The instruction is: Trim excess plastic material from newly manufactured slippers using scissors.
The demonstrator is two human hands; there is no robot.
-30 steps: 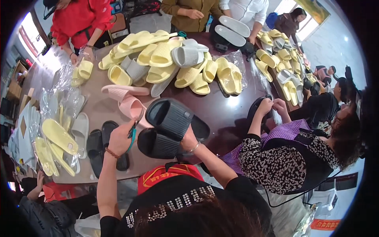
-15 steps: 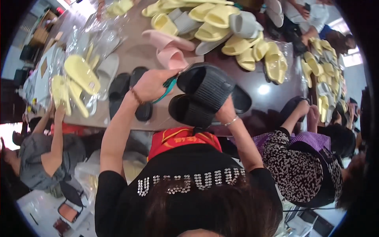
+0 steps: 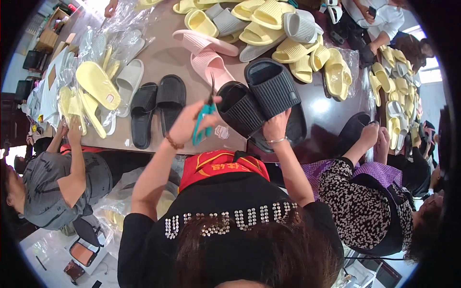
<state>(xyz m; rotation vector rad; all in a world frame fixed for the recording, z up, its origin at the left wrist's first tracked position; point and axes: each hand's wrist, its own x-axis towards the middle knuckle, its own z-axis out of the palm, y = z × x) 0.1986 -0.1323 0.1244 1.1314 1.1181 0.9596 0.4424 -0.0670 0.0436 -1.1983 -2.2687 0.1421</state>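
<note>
Smooth brown tabletop [image 3: 163,53]: black ribbed open-toe slippers [image 3: 273,87] at its near edge. Right hand [image 3: 276,126] clamped on them, fingertips hidden. Left hand [image 3: 185,126]: fingers wrapped around teal-handled metal scissors [image 3: 206,116], blades pointing away, just left of the slippers.

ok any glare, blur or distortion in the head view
Head view: white glare spot on the table; window at far right washed out. Same view: left hand and scissors look slightly blurred; fisheye leaves the corners black and seems to bow the table's near edge.
</note>
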